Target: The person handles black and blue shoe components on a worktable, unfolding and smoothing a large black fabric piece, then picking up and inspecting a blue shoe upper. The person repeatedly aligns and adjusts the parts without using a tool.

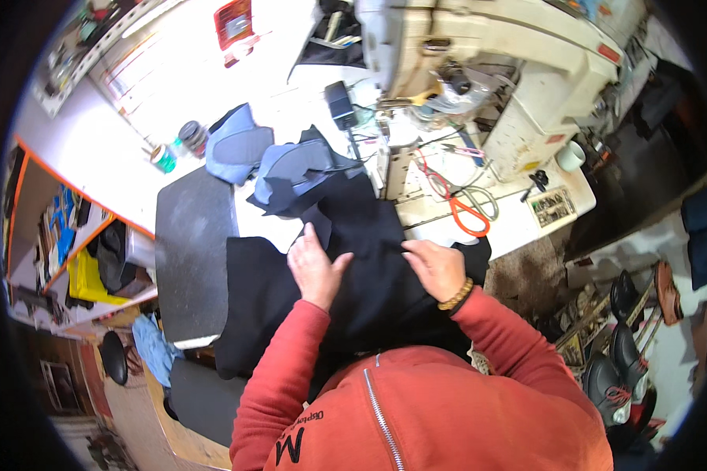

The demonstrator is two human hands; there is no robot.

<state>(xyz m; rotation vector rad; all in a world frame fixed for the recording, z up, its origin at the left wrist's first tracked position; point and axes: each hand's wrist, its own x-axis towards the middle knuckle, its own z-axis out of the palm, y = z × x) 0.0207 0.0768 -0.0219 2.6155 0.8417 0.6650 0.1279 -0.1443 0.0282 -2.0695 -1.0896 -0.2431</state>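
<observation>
Black cloth [369, 275] lies over the front of the white work table and hangs toward my body. My left hand [316, 268] rests flat on its left part, thumb and fingers apart, beside a folded-up flap. At the cloth's right edge, my right hand [436, 271] has its fingers drawn together on the fabric; the fingertips are partly hidden. Just beyond the cloth are two blue-grey padded fabric pieces, one [243, 149] farther left and one [294, 166] partly against the black material.
A sewing machine [526, 110] stands at the back right. Orange-handled scissors [467, 216] and a small box of metal parts [552, 208] lie near it. A dark board [192, 259] covers the table's left side. Shoes [605, 381] fill a rack at lower right.
</observation>
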